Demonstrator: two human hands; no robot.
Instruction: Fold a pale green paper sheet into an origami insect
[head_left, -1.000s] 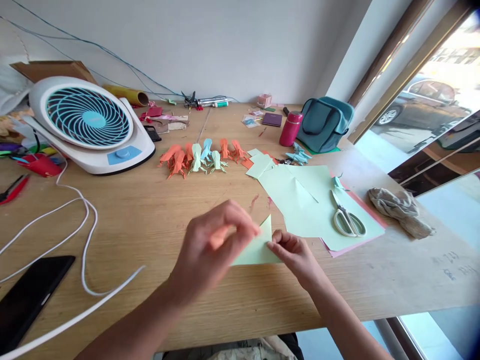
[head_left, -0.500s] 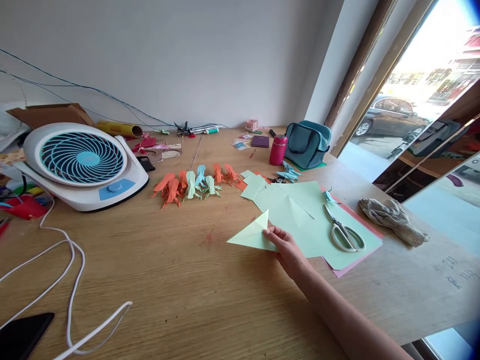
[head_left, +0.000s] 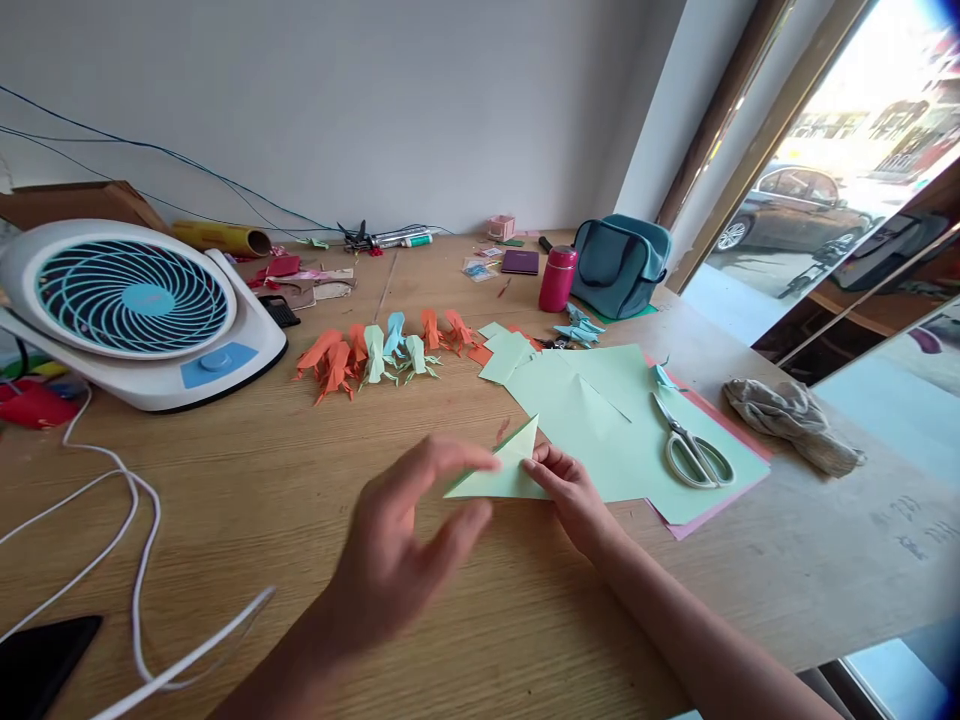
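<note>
A view from above a wooden table [head_left: 315, 600], looking down at a person's two bare hands; between them lies a folded triangle of pale green paper [head_left: 504, 466], flat on the tabletop near the middle of the scene, its upper point raised slightly. The right hand [head_left: 571, 490] rests at the triangle's right edge, fingertips pinching or pressing that edge; the fingers are bent and closed lightly on the paper. The left hand [head_left: 405, 540] is blurred, fingers spread and loosely open, holding nothing; its forefinger tip reaches to the triangle's left side, though whether it touches is unclear.

Just right of the triangle lie larger sheets of green paper [head_left: 600, 410] stacked over a pink sheet [head_left: 712, 505]; a pair of scissors [head_left: 694, 445] with pale handles lies on the green sheets. Behind, a row of small folded paper figures [head_left: 382, 350] in orange, green and blue stands across the table; further right are a red bottle [head_left: 557, 279] and a teal bag [head_left: 622, 265], side by side. At far left sits a white desk fan [head_left: 135, 300] with a blue grille; a white cable [head_left: 112, 520] loops across the near left of the table; a crumpled cloth [head_left: 795, 420] lies at the right edge by a window.
</note>
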